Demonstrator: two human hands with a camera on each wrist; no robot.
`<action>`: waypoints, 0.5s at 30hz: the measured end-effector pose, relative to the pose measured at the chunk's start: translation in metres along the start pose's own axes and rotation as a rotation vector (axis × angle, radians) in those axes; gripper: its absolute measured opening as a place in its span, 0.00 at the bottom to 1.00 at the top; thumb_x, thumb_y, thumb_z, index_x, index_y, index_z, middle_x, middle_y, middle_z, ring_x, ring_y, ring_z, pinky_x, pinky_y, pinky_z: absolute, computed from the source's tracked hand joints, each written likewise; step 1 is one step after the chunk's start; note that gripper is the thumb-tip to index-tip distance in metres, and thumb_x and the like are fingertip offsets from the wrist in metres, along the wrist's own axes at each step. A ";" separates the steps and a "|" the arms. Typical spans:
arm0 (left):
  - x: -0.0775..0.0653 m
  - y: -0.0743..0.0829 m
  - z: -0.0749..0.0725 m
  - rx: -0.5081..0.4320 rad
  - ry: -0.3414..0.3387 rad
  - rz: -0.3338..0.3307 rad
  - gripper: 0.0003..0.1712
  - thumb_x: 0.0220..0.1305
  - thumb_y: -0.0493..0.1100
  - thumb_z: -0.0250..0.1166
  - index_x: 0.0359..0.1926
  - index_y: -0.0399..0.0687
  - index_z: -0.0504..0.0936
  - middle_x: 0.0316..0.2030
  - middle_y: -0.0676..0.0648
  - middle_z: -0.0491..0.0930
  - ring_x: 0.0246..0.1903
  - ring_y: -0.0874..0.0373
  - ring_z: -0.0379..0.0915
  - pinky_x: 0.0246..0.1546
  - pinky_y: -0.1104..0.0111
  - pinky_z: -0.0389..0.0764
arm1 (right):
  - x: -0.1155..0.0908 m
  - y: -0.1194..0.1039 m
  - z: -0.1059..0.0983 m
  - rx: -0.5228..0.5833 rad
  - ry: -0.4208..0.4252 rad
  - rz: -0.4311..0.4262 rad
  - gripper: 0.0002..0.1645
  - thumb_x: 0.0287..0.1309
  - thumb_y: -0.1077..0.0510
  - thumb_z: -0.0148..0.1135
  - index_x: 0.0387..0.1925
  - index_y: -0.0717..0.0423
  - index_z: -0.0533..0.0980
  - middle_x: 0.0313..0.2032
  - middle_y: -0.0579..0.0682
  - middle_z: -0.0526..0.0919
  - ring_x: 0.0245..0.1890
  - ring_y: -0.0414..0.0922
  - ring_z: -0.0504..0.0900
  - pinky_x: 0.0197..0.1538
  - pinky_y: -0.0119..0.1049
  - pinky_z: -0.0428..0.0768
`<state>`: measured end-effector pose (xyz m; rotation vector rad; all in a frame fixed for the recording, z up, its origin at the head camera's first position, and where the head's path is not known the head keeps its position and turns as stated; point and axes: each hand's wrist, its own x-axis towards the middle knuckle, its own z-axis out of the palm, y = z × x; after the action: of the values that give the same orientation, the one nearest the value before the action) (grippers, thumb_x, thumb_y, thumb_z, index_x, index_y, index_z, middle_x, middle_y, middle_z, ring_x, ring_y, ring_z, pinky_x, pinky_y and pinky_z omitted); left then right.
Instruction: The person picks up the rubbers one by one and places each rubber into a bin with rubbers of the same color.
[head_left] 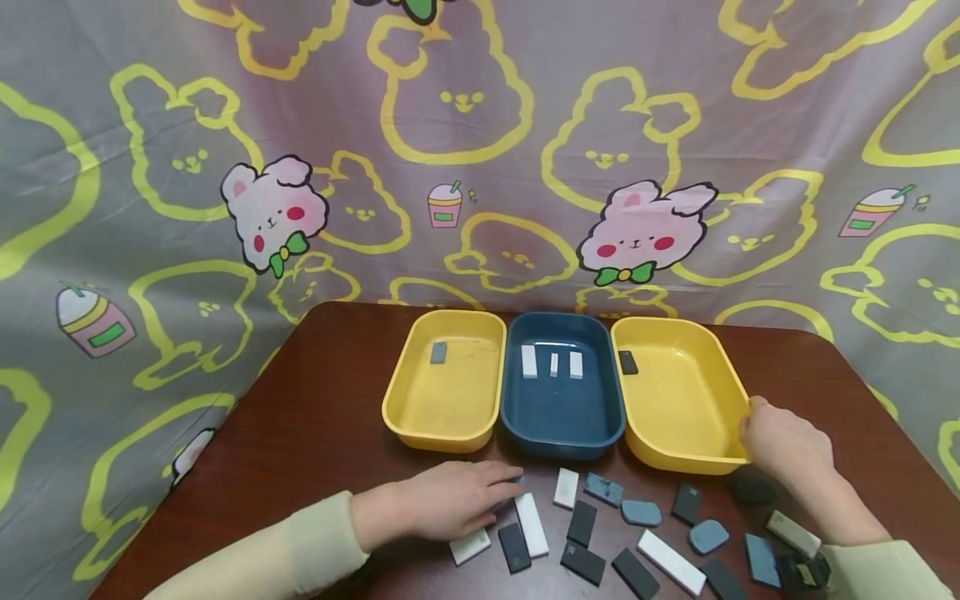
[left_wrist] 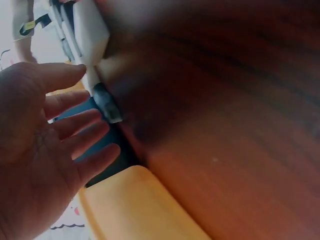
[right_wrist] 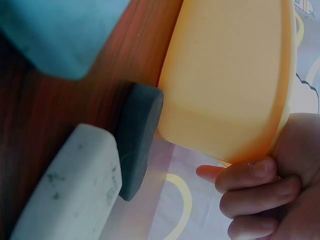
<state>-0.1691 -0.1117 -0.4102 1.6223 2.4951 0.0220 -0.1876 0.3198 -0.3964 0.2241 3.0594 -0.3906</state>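
Note:
In the head view my left hand [head_left: 457, 500] hovers low over the erasers, fingers extended toward a small blue eraser [head_left: 519, 480] mostly hidden by its fingertips. A long white eraser [head_left: 532, 525] and a dark one [head_left: 514, 548] lie beside it. The left wrist view shows that hand's fingers [left_wrist: 82, 134] spread, thumb apart. At the right yellow tray [head_left: 678, 400], my right hand [head_left: 791, 442] holds the outer rim near the front corner. Its curled fingers [right_wrist: 260, 197] are against the tray's side in the right wrist view; the thumb is hidden.
A blue tray [head_left: 562, 425] with 3 white pieces stands between the yellow trays. The left yellow tray [head_left: 442, 417] contains one blue-grey piece [head_left: 438, 352]; a dark piece [head_left: 628, 362] lies in the right one. Several white, blue and dark erasers [head_left: 671, 562] are scattered in front. A patterned curtain [head_left: 465, 275] hangs behind.

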 end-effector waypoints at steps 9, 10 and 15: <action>0.005 0.000 0.008 0.052 -0.027 0.006 0.33 0.65 0.40 0.62 0.70 0.53 0.66 0.69 0.51 0.63 0.64 0.59 0.62 0.58 0.69 0.69 | 0.000 0.000 0.000 0.000 -0.003 0.007 0.15 0.60 0.59 0.51 0.37 0.72 0.66 0.18 0.54 0.65 0.19 0.50 0.67 0.22 0.42 0.68; 0.006 0.000 0.008 0.059 -0.031 0.006 0.33 0.64 0.39 0.63 0.70 0.53 0.66 0.69 0.51 0.63 0.63 0.59 0.62 0.57 0.69 0.69 | 0.000 0.000 0.000 0.002 -0.001 0.006 0.15 0.60 0.59 0.51 0.37 0.72 0.67 0.18 0.54 0.65 0.19 0.50 0.67 0.22 0.42 0.68; 0.009 -0.002 0.004 0.042 -0.025 0.017 0.31 0.63 0.37 0.63 0.67 0.51 0.71 0.66 0.53 0.67 0.58 0.62 0.67 0.54 0.72 0.71 | 0.000 -0.001 -0.002 0.006 0.003 0.010 0.15 0.59 0.60 0.52 0.36 0.72 0.67 0.18 0.54 0.65 0.18 0.49 0.66 0.22 0.42 0.68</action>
<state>-0.1735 -0.1050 -0.4158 1.6495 2.4797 -0.0483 -0.1874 0.3194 -0.3946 0.2406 3.0592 -0.3993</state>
